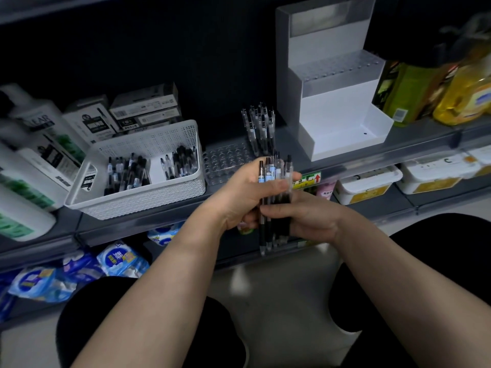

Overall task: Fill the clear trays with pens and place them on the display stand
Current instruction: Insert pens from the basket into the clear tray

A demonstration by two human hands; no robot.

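My left hand (248, 192) grips a bundle of black-and-clear pens (275, 171) upright in front of the shelf edge. My right hand (305, 217) holds the lower part of the same bundle, fingers curled round the barrels. Behind the hands a clear tray (225, 162) with rows of holes lies on the shelf, with several pens (259, 128) standing in its far right part. The white stepped display stand (337, 102) stands to the right on the same shelf, and another clear perforated tray (342, 65) sits on its upper step.
A white perforated basket (138, 166) with loose pens stands left of the tray, pen boxes (144, 104) behind it. White bottles (29, 155) fill the far left, yellow bottles (462, 86) the right. Lower shelves hold blue packets (117, 257) and white tubs (368, 185).
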